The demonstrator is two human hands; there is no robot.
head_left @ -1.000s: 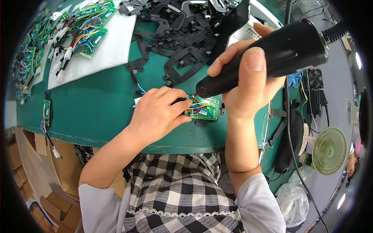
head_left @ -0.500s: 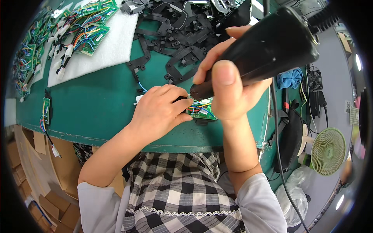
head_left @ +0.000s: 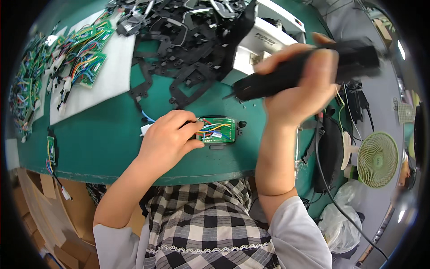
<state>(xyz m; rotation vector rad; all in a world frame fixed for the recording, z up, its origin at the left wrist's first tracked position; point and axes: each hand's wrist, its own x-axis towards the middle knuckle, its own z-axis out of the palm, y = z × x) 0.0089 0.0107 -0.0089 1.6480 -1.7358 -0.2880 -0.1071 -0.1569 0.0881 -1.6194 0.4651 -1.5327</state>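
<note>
A green circuit board [head_left: 222,136] with coloured wires lies in a black plastic holder on the green table. My left hand [head_left: 169,138] holds it at its left end, fingers closed over the edge and hiding that part. My right hand [head_left: 299,92] is wrapped round a black electric screwdriver [head_left: 275,80], somewhat blurred. Its thin bit points left and is raised away from the board, near a white box-shaped machine [head_left: 248,54]. A blue wire [head_left: 147,116] and a white connector [head_left: 144,130] stick out beside my left hand.
Black plastic frames [head_left: 192,83] are heaped at the back. Wired circuit boards [head_left: 92,69] lie on white foam [head_left: 112,85] at the left, and another small board [head_left: 51,150] lies near the left edge. A green fan [head_left: 377,160] and a hanging cord [head_left: 329,193] are at the right.
My right hand has lifted the screwdriver off the board and moved right, toward the white machine. The board now shows more fully, while my left hand stays on it. The whole view has shifted.
</note>
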